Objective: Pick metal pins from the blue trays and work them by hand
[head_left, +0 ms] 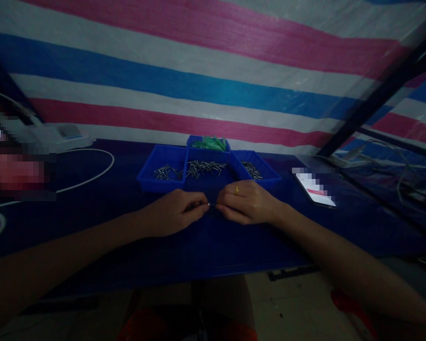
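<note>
My left hand (182,211) and my right hand (246,202) meet above the blue table, fingertips a small gap apart. Both are closed in a pinch. A tiny bright metal piece (209,204) shows at the left fingertips, and a thin, faint line runs from it toward the right fingertips; its exact kind is too small to make out. The right hand wears a ring. Just beyond the hands lies a loose pile of thin metal pins (202,166). More such pins lie in the left blue bin (142,180) and the right blue bin (270,176).
Behind the pile stands a third blue bin (190,143) with green plastic bags (211,143). A phone (314,189) lies to the right. White cable (108,166) loops at the left. Striped sheeting (199,90) hangs behind the blue table (184,260).
</note>
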The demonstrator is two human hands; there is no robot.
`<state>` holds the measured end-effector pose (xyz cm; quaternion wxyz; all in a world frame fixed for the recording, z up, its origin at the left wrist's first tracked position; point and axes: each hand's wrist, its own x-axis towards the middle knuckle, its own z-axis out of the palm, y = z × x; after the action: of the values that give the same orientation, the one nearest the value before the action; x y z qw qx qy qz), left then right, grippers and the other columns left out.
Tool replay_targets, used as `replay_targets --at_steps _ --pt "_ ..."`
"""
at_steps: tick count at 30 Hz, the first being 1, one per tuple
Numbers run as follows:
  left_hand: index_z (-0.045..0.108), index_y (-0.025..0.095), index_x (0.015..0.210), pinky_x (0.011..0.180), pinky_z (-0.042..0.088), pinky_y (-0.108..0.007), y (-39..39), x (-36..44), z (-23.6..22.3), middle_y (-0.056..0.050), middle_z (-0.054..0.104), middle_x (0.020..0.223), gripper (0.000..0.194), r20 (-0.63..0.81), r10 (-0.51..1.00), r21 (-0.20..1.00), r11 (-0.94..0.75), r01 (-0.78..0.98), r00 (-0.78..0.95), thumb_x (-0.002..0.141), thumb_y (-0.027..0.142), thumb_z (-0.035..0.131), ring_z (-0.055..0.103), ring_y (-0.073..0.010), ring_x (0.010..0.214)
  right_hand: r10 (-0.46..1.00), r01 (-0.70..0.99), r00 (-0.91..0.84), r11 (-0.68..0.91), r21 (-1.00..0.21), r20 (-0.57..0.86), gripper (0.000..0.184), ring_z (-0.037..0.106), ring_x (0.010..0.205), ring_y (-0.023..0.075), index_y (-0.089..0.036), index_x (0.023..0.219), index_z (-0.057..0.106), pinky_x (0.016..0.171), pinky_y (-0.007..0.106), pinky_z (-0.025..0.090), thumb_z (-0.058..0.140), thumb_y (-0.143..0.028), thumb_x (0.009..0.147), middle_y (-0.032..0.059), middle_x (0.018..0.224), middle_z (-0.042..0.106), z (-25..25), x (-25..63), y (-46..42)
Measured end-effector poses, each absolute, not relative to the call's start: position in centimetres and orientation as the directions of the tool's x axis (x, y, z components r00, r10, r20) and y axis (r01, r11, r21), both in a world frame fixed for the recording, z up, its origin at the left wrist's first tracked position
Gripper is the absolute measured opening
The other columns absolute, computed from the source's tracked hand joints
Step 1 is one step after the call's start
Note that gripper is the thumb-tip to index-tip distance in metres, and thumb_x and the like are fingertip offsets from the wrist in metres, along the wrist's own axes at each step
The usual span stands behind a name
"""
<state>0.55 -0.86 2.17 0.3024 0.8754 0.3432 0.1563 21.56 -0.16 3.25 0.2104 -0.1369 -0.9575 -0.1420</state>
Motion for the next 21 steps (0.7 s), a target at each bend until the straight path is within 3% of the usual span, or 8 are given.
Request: replay_targets --at_steps 5,11,16,21 --pt "0.057 0.016 0.079 0.047 0.033 -0.017 -0.82 0.53 1.78 0.006 0.052 0.054 0.019 0.198 0.728 0.614 -0.614 0.496 0.656 0.085 0.03 0.045 0.046 -0.0051 0.046 0.231 0.34 -0.861 0.924 0.176 0.453 0.024 0.051 0.059 0.0095 -0.015 0.074 0.055 0.055 0.023 0.041 0.038 -0.022 0.089 0.0022 0.066 0.058 3.36 21.69 0.08" --pt "0.061 0.016 0.083 0.051 0.037 -0.017 -0.88 0.32 1.91 0.004 0.056 0.061 0.014 0.426 0.649 0.455 -0.756 0.471 0.63 0.082 0.025 0.05 0.048 -0.0056 0.05 0.299 0.38 -0.862 0.916 0.131 0.41 0.024 0.049 0.058 0.0099 -0.015 0.074 0.055 0.055 0.024 0.039 0.037 -0.023 0.088 0.0023 0.066 0.056 3.41 21.93 0.25" --pt "0.06 0.015 0.085 0.054 0.039 -0.017 -1.01 0.18 2.05 0.003 0.058 0.066 0.015 0.463 0.583 0.374 -0.811 0.449 0.668 0.084 0.024 0.048 0.048 -0.0055 0.052 0.325 0.396 -0.865 0.91 0.12 0.382 0.026 0.049 0.06 0.0101 -0.014 0.076 0.056 0.057 0.024 0.038 0.038 -0.026 0.089 0.0031 0.068 0.056 3.54 22.01 0.26" --pt "0.06 0.016 0.086 0.055 0.04 -0.016 -1.01 0.12 1.99 0.004 0.058 0.067 0.012 0.51 0.579 0.369 -0.815 0.447 0.636 0.081 0.024 0.053 0.049 -0.0054 0.053 0.372 0.425 -0.865 0.9 0.096 0.337 0.029 0.048 0.061 0.0102 -0.013 0.079 0.056 0.059 0.023 0.038 0.034 -0.027 0.091 0.0034 0.069 0.055 3.14 21.8 0.24"
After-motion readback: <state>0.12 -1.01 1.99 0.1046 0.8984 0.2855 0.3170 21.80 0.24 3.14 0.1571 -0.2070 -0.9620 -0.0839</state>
